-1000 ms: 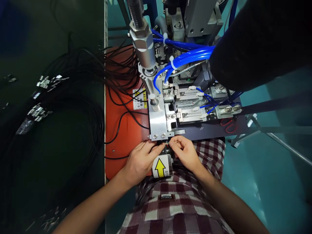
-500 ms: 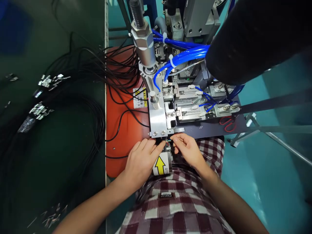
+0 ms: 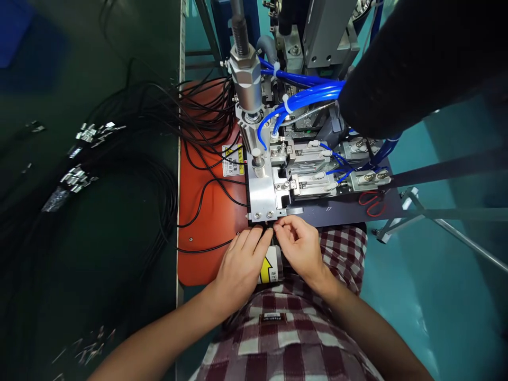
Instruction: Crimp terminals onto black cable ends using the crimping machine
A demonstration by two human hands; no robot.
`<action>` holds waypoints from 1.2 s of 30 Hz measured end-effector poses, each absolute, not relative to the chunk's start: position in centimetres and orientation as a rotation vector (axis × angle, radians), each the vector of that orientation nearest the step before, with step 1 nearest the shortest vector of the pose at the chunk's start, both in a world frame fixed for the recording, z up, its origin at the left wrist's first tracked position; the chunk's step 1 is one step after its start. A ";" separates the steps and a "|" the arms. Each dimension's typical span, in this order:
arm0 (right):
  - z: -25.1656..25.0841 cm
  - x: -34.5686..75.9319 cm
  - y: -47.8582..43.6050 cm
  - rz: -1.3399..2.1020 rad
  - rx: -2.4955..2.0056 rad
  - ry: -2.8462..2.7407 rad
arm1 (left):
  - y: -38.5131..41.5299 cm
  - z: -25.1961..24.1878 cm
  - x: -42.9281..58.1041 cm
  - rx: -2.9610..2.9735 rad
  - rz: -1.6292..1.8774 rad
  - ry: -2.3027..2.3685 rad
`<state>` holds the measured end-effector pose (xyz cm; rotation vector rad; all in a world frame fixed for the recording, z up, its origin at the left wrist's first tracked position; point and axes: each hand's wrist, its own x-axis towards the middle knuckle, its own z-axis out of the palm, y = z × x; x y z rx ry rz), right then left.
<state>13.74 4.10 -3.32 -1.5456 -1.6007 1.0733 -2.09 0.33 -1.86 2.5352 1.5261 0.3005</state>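
My left hand (image 3: 243, 264) lies at the front end of the steel machine block (image 3: 262, 198), its fingers curled and the thumb pressed in. A black cable (image 3: 206, 250) runs across the red plate (image 3: 202, 270) and disappears beneath this hand, which appears to grip its end. Close beside it, my right hand (image 3: 301, 248) pinches thumb and forefinger together just under the block's edge. Whatever lies between the fingertips is too small and covered to make out. A white label with a yellow arrow (image 3: 265, 270) shows partly below the left hand.
More black cables (image 3: 206, 114) cross the red plate's far side. Cable bundles with shiny metal ends (image 3: 79, 177) lie on the dark surface at left. Blue air tubes (image 3: 313, 92) arch over the machine. Red-handled scissors (image 3: 371, 203) rest on its dark base. A black column (image 3: 397, 69) looms upper right.
My right hand has moved in against the left fingertips, covering the small coloured wires that showed between them. The view has shifted slightly, and the left hand hides more of the arrow label.
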 end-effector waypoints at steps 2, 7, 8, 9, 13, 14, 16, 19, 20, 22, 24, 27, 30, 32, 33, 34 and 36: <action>-3.2 14.0 4.0 0.996 -1.534 -1.688 | 0.3 -1.9 -2.2 2.529 0.306 1.528; -3.6 14.4 4.6 1.465 -1.540 -1.287 | 0.4 -1.8 -2.3 2.512 0.360 1.511; -3.8 14.3 4.8 1.586 -1.520 -1.167 | 0.4 -1.8 -2.3 2.509 0.367 1.509; -3.9 14.3 5.0 1.682 -1.497 -1.070 | 0.5 -1.8 -2.3 2.505 0.371 1.508; -4.6 14.3 5.5 1.901 -1.408 -0.801 | 0.6 -1.7 -2.5 2.503 0.382 1.506; -4.8 14.4 5.5 1.920 -1.392 -0.748 | 0.6 -1.7 -2.5 2.506 0.383 1.500; -5.1 14.8 5.2 1.907 -1.389 -0.686 | 0.6 -1.6 -2.6 2.513 0.380 1.489; -5.2 15.3 4.4 1.868 -1.407 -0.711 | 0.6 -1.6 -2.6 2.510 0.368 1.488; -5.1 15.4 4.1 1.872 -1.404 -0.741 | 0.6 -1.6 -2.6 2.509 0.369 1.490; -4.9 15.4 3.6 1.888 -1.386 -0.799 | 0.7 -1.5 -2.6 2.512 0.380 1.492; -4.7 15.2 3.2 1.882 -1.380 -0.834 | 0.7 -1.5 -2.5 2.518 0.390 1.493; -4.6 14.9 2.9 1.856 -1.388 -0.870 | 0.8 -1.4 -2.4 2.523 0.394 1.496; -4.7 14.7 2.8 1.851 -1.381 -0.887 | 0.9 -1.4 -2.4 2.525 0.398 1.498; -4.7 14.5 2.7 1.836 -1.378 -0.887 | 0.9 -1.4 -2.4 2.523 0.404 1.494; -4.7 14.5 2.6 1.824 -1.380 -0.895 | 0.9 -1.3 -2.4 2.520 0.408 1.491; -4.6 14.4 2.5 1.805 -1.388 -0.913 | 0.9 -1.3 -2.4 2.516 0.411 1.487; -4.4 14.3 2.3 1.722 -1.424 -1.009 | 0.9 -1.3 -2.4 2.507 0.416 1.482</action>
